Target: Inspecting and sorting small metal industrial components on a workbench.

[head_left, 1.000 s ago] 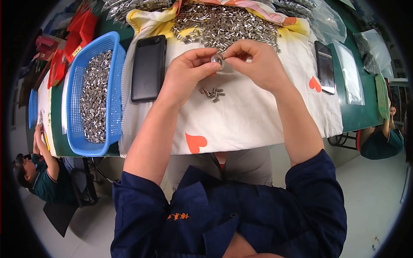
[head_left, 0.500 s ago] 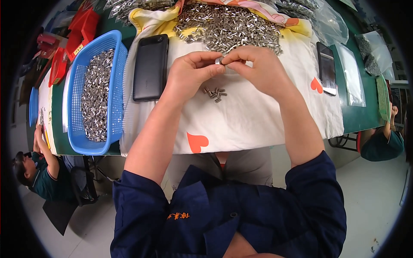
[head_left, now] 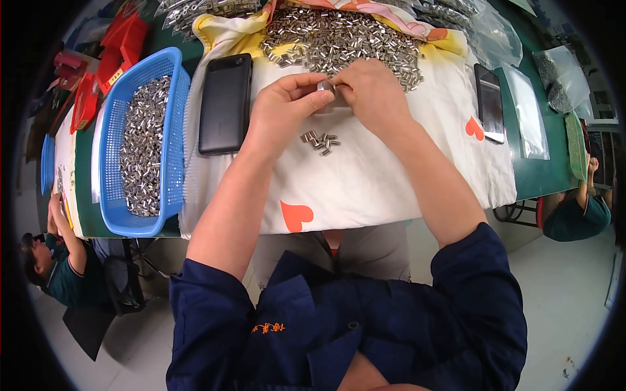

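Between the thumb and forefinger of my left hand [head_left: 282, 109] sits a short, shiny metal sleeve [head_left: 325, 86]. My right hand [head_left: 376, 94] is closed in a pinch right beside it, its fingertips at the sleeve's edge; whatever they hold is too small or hidden to make out. Below both hands a small cluster of metal sleeves [head_left: 321, 141] lies on the white cloth [head_left: 365, 189]. A large heap of similar small sleeves [head_left: 339, 40] spreads out just beyond my fingers.
At left stands a blue plastic basket [head_left: 173, 143] of small metal pieces, with a black phone-like device [head_left: 225, 104] next to it. Another phone [head_left: 489, 104] and a clear bag [head_left: 527, 114] lie at right. Red bins [head_left: 85, 101] stand far left. Two people sit at either side.
My right hand has risen slightly away from me, its fingers more curled. The sleeve in my left hand is turned and shows more of its shiny side.
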Demonstrator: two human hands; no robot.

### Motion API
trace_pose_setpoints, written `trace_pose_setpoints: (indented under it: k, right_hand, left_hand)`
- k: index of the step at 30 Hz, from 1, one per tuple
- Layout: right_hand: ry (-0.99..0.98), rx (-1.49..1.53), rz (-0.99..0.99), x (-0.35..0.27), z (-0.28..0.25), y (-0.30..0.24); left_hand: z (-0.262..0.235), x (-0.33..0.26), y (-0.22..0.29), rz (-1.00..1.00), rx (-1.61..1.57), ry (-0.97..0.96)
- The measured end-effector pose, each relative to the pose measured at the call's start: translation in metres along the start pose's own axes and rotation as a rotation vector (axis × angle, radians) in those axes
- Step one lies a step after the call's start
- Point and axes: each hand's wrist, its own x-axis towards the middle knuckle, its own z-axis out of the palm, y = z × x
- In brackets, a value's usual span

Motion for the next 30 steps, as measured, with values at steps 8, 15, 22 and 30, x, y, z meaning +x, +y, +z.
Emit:
trace_pose_setpoints:
  k: [8, 15, 22, 30]
  right_hand:
    - [-0.101, 0.344, 0.329, -0.001, -0.028, -0.016]
    - [-0.102, 0.597, 0.303, -0.003, -0.034, -0.021]
    - [0.04, 0.35, 0.109, -0.006, -0.026, -0.024]
    - [-0.17, 0.679, 0.305, -0.003, -0.038, -0.012]
  left_hand:
    - [-0.002, 0.001, -0.001, -0.001, -0.041, -0.018]
    - [-0.002, -0.002, 0.001, 0.011, -0.027, -0.054]
    - [0.0, -0.003, 0.0, 0.029, 0.064, -0.025]
    - [-0.002, -0.003, 0.001, 0.012, 0.088, -0.082]
